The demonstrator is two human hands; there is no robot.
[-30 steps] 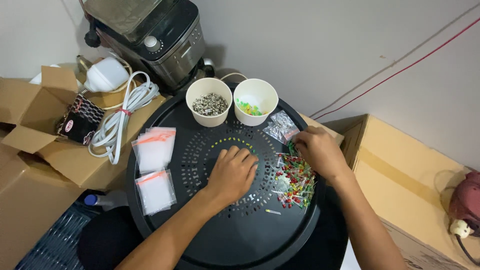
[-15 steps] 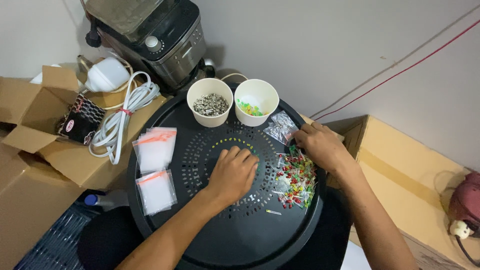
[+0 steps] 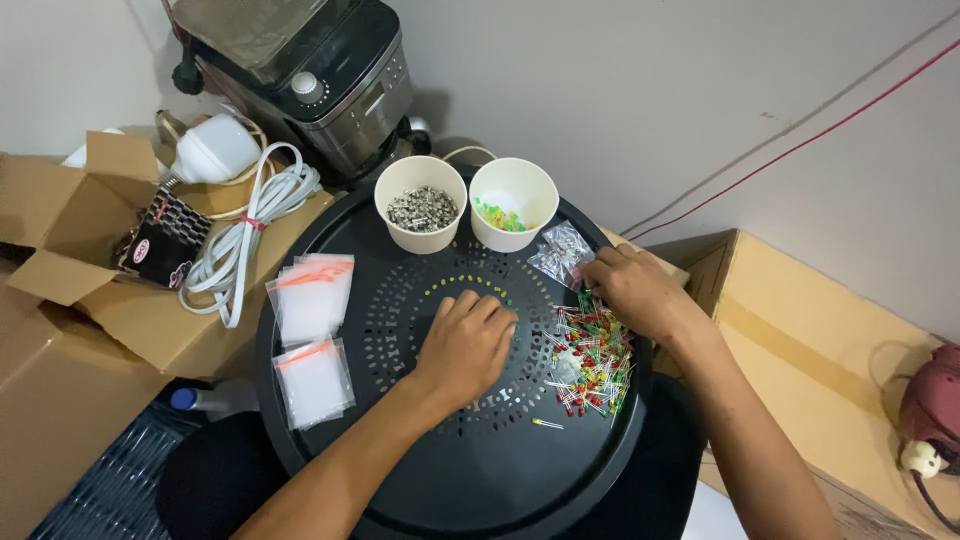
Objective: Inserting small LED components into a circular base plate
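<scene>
Though the right hand [image 3: 630, 290] hides its fingertips — grip impossible to judge — it touches the pile of small red, yellow and green LEDs [image 3: 590, 355] right of centre on the black tray [image 3: 330, 470]; left hand [image 3: 468, 345] rests flat, fingers together.

Home storage corner — cardboard boxes [image 3: 90, 290], coffee machine [image 3: 310, 80].

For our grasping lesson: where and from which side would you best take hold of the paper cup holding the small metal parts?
Probably by the upper wall of the cup of metal parts, just under its rim, coming from the front-left: it stands upright and open, and the cup of green pieces crowds its right side.
</scene>
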